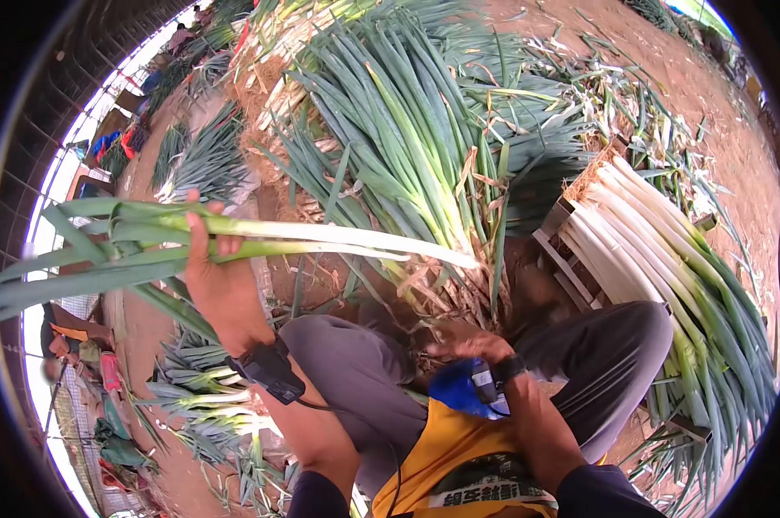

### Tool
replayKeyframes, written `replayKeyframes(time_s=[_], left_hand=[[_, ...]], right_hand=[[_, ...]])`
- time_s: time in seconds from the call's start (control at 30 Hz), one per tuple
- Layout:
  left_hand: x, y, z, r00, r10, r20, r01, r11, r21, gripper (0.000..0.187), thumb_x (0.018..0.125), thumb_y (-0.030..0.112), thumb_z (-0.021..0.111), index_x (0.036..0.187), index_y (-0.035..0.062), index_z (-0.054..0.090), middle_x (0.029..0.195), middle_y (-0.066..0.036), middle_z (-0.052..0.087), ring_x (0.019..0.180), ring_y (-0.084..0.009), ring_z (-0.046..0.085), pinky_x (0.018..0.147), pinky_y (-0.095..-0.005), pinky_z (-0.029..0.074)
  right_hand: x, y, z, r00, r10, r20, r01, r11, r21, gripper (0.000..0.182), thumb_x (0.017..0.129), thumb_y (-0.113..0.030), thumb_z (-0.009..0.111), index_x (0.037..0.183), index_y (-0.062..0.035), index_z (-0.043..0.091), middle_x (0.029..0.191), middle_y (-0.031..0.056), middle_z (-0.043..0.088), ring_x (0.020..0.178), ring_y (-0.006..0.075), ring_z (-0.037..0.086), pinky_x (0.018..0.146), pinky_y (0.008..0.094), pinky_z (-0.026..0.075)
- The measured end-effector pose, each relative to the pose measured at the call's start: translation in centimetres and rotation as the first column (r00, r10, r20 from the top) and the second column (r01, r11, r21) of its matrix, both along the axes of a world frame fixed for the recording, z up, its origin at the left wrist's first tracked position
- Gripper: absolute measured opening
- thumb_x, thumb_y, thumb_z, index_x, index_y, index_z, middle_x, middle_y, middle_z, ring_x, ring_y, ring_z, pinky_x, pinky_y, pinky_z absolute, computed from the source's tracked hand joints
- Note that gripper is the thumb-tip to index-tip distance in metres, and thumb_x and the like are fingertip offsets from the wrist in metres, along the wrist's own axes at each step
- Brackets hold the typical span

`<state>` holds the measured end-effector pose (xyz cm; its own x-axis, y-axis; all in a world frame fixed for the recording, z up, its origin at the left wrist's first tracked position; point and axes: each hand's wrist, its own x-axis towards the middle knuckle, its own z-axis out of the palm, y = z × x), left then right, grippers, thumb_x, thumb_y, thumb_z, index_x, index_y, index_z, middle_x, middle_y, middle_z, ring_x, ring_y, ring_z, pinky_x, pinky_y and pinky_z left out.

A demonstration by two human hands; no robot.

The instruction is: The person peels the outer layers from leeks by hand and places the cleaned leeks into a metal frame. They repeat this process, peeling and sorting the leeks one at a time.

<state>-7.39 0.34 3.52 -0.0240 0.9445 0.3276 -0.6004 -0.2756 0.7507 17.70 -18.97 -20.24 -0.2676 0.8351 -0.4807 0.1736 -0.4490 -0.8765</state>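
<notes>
The left forearm (pixel 308 423) reaches forward and outward, its hand (pixel 222 281) raised with the fingers bent in a closed grip. The right forearm (pixel 541 419) angles inward, its hand (pixel 469 342) low between the knees, fingers toward the left side, too blurred to read their closure.

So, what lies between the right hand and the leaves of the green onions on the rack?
The head view shows the bent right knee in grey trousers between right hand and green onion leaves.
</notes>
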Motion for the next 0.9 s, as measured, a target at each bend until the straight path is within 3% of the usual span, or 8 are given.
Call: replayKeyframes(time_s=[0.07,0.13,0.23,0.33,0.53,0.67,0.77,0.9], left_hand=[[1.4,-0.4,-0.3,1.000,-0.011,0.022,0.012,0.999,-0.033,0.043,0.099,0.018,0.063,0.135,-0.0001,0.048,0.101,-0.009,0.060,0.070,-0.0090,0.045,0.068,-0.0245,0.042],[2.4,-0.6,-0.7,0.997,-0.057,0.061,0.061,0.996,-0.065,0.044,0.099,0.019,0.064,0.135,-0.0001,0.048,0.103,-0.009,0.060,0.070,-0.0094,0.045,0.069,-0.0253,0.042],[4.4,-0.9,-1.6,0.972,-0.139,0.190,0.167,0.976,-0.138,0.041,0.099,0.022,0.064,0.131,0.0003,0.050,0.106,-0.011,0.060,0.072,-0.0106,0.046,0.070,-0.0264,0.043],[5.3,-0.4,-3.1,0.934,-0.224,0.280,0.267,0.956,-0.125,0.037,0.098,0.022,0.064,0.126,0.0012,0.052,0.109,-0.011,0.059,0.076,-0.0116,0.046,0.074,-0.0277,0.043],[8.1,-0.9,-4.2,0.907,-0.085,0.413,0.239,0.909,-0.340,0.034,0.097,0.025,0.065,0.121,0.0038,0.055,0.114,-0.010,0.060,0.087,-0.0151,0.049,0.080,-0.0305,0.044],[9.2,-0.9,-5.9,0.887,-0.127,0.443,0.309,0.878,-0.367,0.033,0.097,0.027,0.064,0.118,0.0041,0.056,0.121,-0.010,0.059,0.094,-0.0169,0.052,0.083,-0.0313,0.046],[10.3,-1.8,-6.1,0.858,-0.215,0.466,0.406,0.839,-0.361,0.039,0.092,0.028,0.069,0.121,0.0041,0.056,0.125,-0.011,0.059,0.096,-0.0189,0.053,0.093,-0.0351,0.047],[11.6,-3.2,-6.1,0.822,-0.303,0.483,0.490,0.808,-0.327,0.041,0.093,0.030,0.070,0.122,0.0042,0.058,0.129,-0.014,0.060,0.118,-0.0212,0.055,0.100,-0.0363,0.045]], right_hand=[[-0.8,1.1,2.3,0.869,-0.206,-0.449,0.176,0.978,-0.108,0.081,0.087,-0.050,0.071,0.147,-0.0052,0.041,0.144,0.0221,0.049,0.131,0.0359,0.050,0.111,0.0480,0.038],[-1.5,2.0,3.0,0.559,-0.308,-0.770,0.269,0.946,-0.183,0.083,0.088,-0.053,0.070,0.148,-0.0039,0.038,0.146,0.0190,0.048,0.132,0.0356,0.048,0.111,0.0493,0.039],[-1.6,3.9,3.5,0.162,-0.379,-0.911,0.526,0.814,-0.245,0.087,0.086,-0.052,0.072,0.150,-0.0066,0.034,0.147,0.0154,0.047,0.135,0.0326,0.045,0.110,0.0510,0.038],[0.0,4.6,5.5,-0.002,-0.392,-0.920,0.647,0.701,-0.300,0.079,0.083,-0.050,0.076,0.144,-0.0119,0.045,0.148,0.0106,0.045,0.140,0.0291,0.039,0.112,0.0511,0.036],[1.3,4.0,11.3,0.100,-0.193,-0.976,0.743,0.667,-0.056,0.074,0.077,-0.024,0.082,0.142,-0.0127,0.048,0.149,0.0102,0.046,0.140,0.0300,0.041,0.115,0.0519,0.034],[3.4,4.5,11.9,0.032,-0.394,-0.918,0.874,0.456,-0.165,0.053,0.090,-0.032,0.074,0.134,-0.0109,0.053,0.128,0.0043,0.061,0.123,0.0207,0.053,0.098,0.0382,0.044],[4.5,4.8,14.0,0.116,-0.403,-0.908,0.930,0.364,-0.043,0.042,0.097,-0.035,0.065,0.128,-0.0083,0.057,0.106,0.0004,0.064,0.099,0.0135,0.059,0.090,0.0310,0.047],[5.7,5.2,16.7,0.013,-0.386,-0.923,0.967,0.239,-0.086,0.040,0.098,-0.034,0.063,0.125,-0.0045,0.057,0.112,0.0061,0.063,0.108,0.0197,0.060,0.102,0.0378,0.046]])
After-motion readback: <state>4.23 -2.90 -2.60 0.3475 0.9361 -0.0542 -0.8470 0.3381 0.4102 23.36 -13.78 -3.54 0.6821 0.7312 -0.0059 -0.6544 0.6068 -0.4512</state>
